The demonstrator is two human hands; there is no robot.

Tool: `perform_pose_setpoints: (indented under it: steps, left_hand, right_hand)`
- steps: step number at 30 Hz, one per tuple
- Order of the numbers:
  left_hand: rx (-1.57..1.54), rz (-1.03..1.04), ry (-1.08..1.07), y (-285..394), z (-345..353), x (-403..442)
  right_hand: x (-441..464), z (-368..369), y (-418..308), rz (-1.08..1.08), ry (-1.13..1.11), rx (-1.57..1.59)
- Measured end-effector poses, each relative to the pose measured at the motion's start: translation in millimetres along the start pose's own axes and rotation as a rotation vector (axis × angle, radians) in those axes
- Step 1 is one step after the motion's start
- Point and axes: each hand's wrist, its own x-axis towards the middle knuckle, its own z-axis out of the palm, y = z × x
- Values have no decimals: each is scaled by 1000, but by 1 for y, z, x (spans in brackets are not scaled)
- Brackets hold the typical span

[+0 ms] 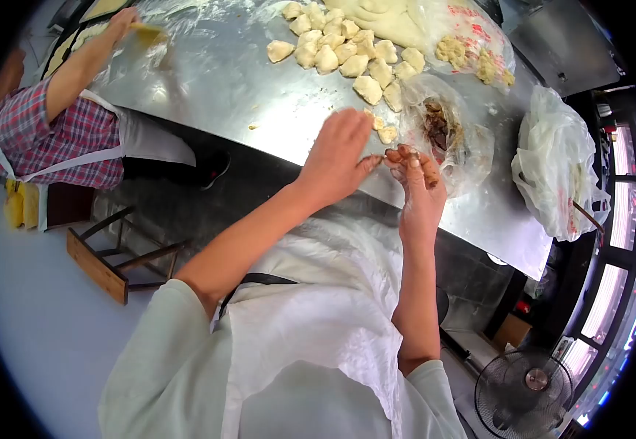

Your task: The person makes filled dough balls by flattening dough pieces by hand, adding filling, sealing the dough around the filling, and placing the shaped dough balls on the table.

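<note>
My left hand (336,157) hovers over the table's near edge, its thumb held apart from the fingers and pointing at my right hand. Its fingers are slightly blurred and nothing shows in them. Brown paste coats the curled fingertips of my right hand (419,179), which are drawn in against the thumb; whether they pinch anything is hard to see. Just beyond my right hand lies an open clear plastic bag (479,150) with dark brown filling (441,130) inside. Small dough bits (386,134) lie between the hands and the dough pieces (368,89).
A large dough mass (384,18) lies at the back of the floury metal table (215,95). Crumbly lumps (483,64) rest on printed plastic. A white plastic bag (559,164) sits at the right corner. At left, a co-worker's hand (122,23) grips a yellowish tool (148,34). A wooden stool (98,267) stands below.
</note>
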Motion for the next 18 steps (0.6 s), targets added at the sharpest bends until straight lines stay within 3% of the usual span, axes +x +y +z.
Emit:
perform_pose_setpoints:
  steps: [1,2,6,9,13,17,18]
  left_hand:
    - [63,83,-80,-4,5,-3]
    - [25,41,-66,-8,10,-6]
    - [-198,-17,333,-17,-33,-8]
    - [-392,-412,414,-40,-43,-19]
    - [-320,-358,480,-71,-53,-17]
    - [-224,-309,510,-98,-53,-16]
    - [-244,-403,476,-104,-46,-21]
  right_hand:
    - [1,1,1,-20,-11,-5]
    - [3,1,1,-43,-18,-10]
    - [4,1,1,-64,14,-300]
    - [8,9,1,-59,-168,-577]
    - [25,40,2,-236,-263,-976]
    - [41,72,6,-412,-283,-1165]
    - [48,75,10,-366,-317,-1159]
